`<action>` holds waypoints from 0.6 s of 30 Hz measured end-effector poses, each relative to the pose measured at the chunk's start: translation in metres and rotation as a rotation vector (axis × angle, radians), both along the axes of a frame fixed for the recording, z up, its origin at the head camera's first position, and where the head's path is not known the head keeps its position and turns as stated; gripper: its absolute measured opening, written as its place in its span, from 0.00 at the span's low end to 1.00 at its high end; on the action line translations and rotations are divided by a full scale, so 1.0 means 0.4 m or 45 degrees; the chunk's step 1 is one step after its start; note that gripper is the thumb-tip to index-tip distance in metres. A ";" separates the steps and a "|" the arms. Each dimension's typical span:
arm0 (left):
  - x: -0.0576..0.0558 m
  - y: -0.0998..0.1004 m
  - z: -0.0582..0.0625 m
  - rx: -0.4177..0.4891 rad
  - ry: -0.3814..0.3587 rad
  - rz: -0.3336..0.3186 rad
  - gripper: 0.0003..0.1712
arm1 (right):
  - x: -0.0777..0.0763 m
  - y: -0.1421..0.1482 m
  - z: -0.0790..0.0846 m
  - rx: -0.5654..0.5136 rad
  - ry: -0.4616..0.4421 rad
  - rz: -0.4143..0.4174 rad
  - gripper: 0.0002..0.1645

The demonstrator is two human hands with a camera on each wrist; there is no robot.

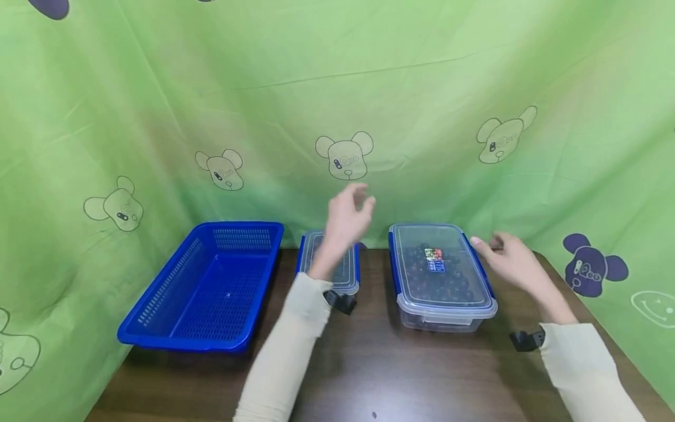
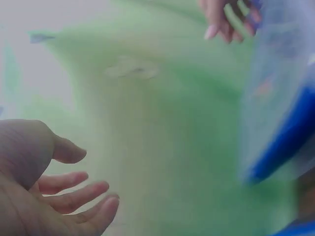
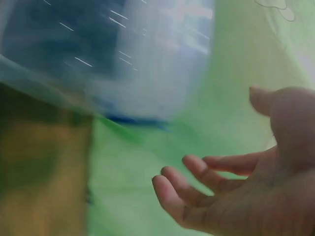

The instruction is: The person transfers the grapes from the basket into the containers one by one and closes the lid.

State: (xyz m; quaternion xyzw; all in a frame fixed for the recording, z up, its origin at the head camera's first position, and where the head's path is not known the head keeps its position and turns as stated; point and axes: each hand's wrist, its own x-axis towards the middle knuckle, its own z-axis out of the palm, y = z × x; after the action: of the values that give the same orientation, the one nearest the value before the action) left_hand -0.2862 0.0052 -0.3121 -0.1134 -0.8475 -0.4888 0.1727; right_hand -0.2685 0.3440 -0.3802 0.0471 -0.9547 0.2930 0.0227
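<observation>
A large clear container (image 1: 443, 269) with a lid and blue side clips holds many small dark round things. Beside its right edge is my right hand (image 1: 508, 258), with thumb and fingers apart and nothing between them; in the right wrist view the fingers (image 3: 197, 189) curve loosely. My left hand (image 1: 348, 217) hovers above a smaller lidded container (image 1: 345, 272) and partly covers it. Loosely bent fingers (image 2: 78, 196) show in the left wrist view, holding nothing. What the smaller container holds is hard to make out.
On the left of the brown table (image 1: 364, 369) stands a blue plastic basket (image 1: 253, 328) with slotted walls. A green curtain (image 1: 422, 117) with bear prints hangs close behind and along both sides. Each wrist wears a small black device.
</observation>
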 end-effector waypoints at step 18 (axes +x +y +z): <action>0.021 -0.450 0.262 -1.179 0.034 0.198 0.40 | -0.079 0.138 0.183 0.247 0.184 0.085 0.67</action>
State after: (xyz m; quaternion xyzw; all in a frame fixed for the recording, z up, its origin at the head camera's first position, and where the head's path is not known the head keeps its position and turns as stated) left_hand -0.2777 -0.1749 -0.2072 -0.1210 -0.9802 -0.0433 0.1508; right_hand -0.3002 0.3992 -0.3068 0.1017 -0.9723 0.1957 0.0769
